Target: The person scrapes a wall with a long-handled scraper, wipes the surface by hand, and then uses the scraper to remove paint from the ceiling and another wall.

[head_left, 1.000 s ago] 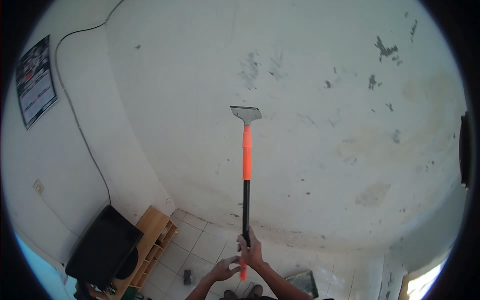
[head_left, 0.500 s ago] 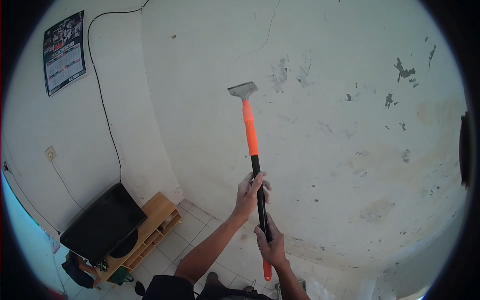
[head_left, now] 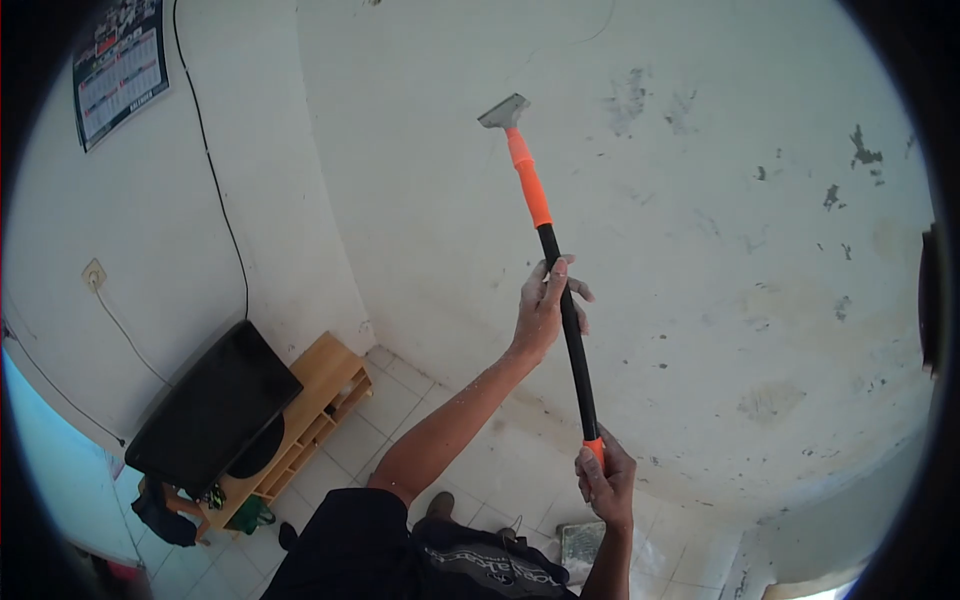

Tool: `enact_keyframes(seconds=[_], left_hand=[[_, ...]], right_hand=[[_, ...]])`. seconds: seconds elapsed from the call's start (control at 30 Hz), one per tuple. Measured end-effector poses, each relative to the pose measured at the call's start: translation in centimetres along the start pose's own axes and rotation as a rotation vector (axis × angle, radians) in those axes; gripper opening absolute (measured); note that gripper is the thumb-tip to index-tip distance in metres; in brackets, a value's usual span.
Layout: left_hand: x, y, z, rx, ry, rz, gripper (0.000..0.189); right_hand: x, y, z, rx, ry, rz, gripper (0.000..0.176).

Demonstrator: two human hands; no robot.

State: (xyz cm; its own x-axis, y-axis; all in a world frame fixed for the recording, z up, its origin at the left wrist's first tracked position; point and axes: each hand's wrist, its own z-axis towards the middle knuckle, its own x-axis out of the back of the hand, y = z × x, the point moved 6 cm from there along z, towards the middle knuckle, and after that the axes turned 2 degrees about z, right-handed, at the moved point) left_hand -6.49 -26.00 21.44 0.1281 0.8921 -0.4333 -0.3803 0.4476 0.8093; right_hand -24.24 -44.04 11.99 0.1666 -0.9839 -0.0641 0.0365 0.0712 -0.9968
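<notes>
A long-handled scraper with a flat metal blade, orange sleeve and black shaft stands slantwise before the pale wall. Around the middle of its shaft is my left hand, thumb on the near side and fingers partly loose behind. My right hand grips the orange bottom end of the handle. Both hands look dusty. The blade is near the wall; whether it touches cannot be made out.
At the lower left a black television stands on a wooden cabinet. A calendar, a cable and a socket are on the left wall. A greyish tray-like object lies on the tiled floor.
The scraper and my left hand have moved up and right in view. My right hand has slid down to the handle's bottom end. The camera view has shifted too.
</notes>
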Motion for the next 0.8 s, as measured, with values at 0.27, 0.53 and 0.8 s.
enact_keyframes(seconds=[0.27,0.53,0.8], left_hand=[[8.6,-6.6,-1.3,0.195,0.179,-0.126,0.050],[14.8,-11.1,1.1,0.307,0.459,-0.313,0.051],[14.1,-15.6,2.7,0.265,0.521,-0.363,0.050]], right_hand=[[-3.8,3.3,0.1,-0.204,0.036,-0.136,0.046],[-6.2,4.9,4.0,-0.074,-0.003,-0.457,0.050],[-3.1,5.8,7.2,-0.269,-0.100,-0.061,0.057]])
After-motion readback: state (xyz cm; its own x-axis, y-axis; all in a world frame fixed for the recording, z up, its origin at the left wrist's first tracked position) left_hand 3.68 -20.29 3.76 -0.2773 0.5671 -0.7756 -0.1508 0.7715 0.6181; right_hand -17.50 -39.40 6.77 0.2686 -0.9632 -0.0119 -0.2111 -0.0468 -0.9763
